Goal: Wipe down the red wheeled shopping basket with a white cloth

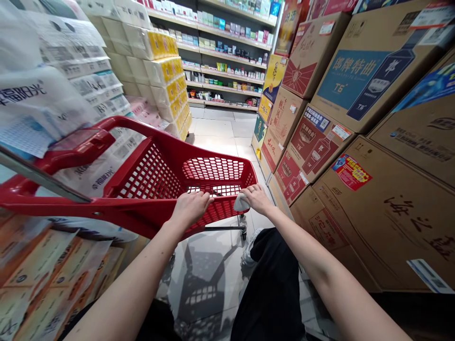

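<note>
A red plastic shopping cart stands in front of me in a shop aisle, its basket empty. My left hand is closed over the near rim of the basket. My right hand rests on the same rim at the right corner, fingers closed on a small white cloth pressed against the red plastic. The cart's red handle rises at the left.
Stacked cardboard boxes wall the right side. Packs of tissue and paper rolls pile up on the left. Stocked shelves close the aisle's far end. Pale floor tiles run ahead. My dark trousers and a white shoe show below.
</note>
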Demonstrator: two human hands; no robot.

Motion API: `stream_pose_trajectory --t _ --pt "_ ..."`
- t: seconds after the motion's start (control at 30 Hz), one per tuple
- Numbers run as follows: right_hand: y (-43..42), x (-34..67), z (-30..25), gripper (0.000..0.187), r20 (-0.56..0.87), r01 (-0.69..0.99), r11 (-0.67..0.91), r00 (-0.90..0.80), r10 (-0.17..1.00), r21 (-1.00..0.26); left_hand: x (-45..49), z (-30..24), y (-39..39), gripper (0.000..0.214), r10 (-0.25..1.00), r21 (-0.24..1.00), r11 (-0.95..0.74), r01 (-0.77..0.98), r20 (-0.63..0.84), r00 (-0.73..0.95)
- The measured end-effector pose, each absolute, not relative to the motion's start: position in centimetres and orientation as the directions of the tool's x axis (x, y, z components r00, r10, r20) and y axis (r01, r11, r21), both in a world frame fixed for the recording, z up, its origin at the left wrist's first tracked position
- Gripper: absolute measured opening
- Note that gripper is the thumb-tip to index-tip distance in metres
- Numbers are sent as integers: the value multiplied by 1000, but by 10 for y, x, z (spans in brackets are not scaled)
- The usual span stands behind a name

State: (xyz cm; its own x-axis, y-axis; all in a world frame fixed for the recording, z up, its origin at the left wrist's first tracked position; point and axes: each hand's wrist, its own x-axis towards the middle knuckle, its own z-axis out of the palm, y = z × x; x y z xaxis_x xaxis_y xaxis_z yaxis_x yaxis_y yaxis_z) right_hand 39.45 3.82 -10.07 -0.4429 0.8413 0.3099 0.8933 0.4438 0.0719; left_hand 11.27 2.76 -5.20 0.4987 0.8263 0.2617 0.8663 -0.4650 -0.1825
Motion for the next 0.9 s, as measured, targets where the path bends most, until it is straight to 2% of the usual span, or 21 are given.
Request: stream_pose_trajectory --t 0.2,0.37,0.5,0.6,0.73,0.9 --pt "33 409 -105 32 319 896 418 -444 838 148 114 -52 27 47 832 -165 -462 871 260 491" --pt "35 341 -103 33 323 869 468 -495 807 161 118 -49 20 47 834 -157 -455 877 270 481" --pt "37 304 -95 26 332 834 525 -550 766 170 113 -46 18 44 826 -169 -472 865 258 501" --pt "37 324 -93 22 289 827 537 -562 775 168 106 -45 19 41 803 -173 -511 842 255 539" --pt "35 378 -99 24 246 875 468 -484 840 125 102 -46 20 40 782 -176 -545 820 245 573" --pt "37 404 -106 24 255 865 496 -499 828 80 85 -39 22 42 790 -186 -549 815 203 578"
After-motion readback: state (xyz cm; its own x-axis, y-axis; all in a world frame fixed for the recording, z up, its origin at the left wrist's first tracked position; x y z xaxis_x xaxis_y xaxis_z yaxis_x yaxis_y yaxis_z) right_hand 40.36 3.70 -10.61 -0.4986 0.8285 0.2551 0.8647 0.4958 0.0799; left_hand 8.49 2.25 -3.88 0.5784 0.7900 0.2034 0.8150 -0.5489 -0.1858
